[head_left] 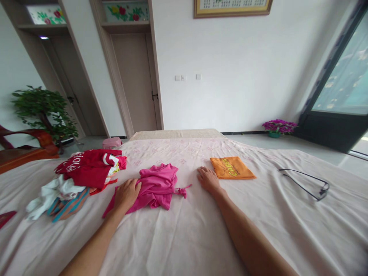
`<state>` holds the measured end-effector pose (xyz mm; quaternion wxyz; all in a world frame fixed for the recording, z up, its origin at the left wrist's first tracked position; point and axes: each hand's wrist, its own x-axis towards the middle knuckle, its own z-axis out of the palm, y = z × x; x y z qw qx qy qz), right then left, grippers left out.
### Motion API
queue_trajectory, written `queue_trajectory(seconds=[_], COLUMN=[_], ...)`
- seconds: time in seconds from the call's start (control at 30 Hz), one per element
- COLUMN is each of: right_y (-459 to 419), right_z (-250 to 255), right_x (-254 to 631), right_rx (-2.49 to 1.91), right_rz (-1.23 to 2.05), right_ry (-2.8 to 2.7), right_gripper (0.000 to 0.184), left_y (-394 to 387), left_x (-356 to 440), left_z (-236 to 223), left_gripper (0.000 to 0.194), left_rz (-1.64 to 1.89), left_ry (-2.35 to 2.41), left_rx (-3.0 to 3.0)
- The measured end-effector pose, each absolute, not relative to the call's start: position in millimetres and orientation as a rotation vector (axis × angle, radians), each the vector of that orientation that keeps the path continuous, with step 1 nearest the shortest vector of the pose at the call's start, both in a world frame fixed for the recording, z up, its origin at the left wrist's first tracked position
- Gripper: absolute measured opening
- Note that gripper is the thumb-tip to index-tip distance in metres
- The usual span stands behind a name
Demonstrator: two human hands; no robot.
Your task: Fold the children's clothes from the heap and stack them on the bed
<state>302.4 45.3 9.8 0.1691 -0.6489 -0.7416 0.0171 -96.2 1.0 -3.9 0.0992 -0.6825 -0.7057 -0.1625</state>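
A crumpled bright pink garment (159, 186) with a knotted tie at its right side lies on the sheet-covered surface. My left hand (128, 193) is on its left part, fingers curled into the fabric; the fingertips are partly hidden. To the right, my right hand (209, 179) rests palm down on the sheet with its fingers stretched out and nothing held. Just beside those fingers sits a flat, folded orange garment (232, 168) with yellow lettering.
A heap of clothes is at the left, with a red garment (89, 168) on top and white and striped pieces below. Black-framed glasses (322, 191) lie on the wrinkled sheet (178, 245) at the right. Beyond stand a pink stool (112, 143) and purple flowers (278, 125).
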Motion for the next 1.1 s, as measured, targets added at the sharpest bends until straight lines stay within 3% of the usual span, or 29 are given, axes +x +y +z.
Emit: queue_trajectory(seconds=[1.1], right_y=[40.5], right_z=[7.0], right_x=[303.9], right_rx=[-1.789], right_rz=[0.068], right_ry=[-2.086], right_gripper=[0.038], left_y=[7.5], left_x=[-105.0], left_z=[-8.8], left_gripper=[0.052], left_rz=[-0.487], left_ry=[-2.149], left_rx=[-2.038])
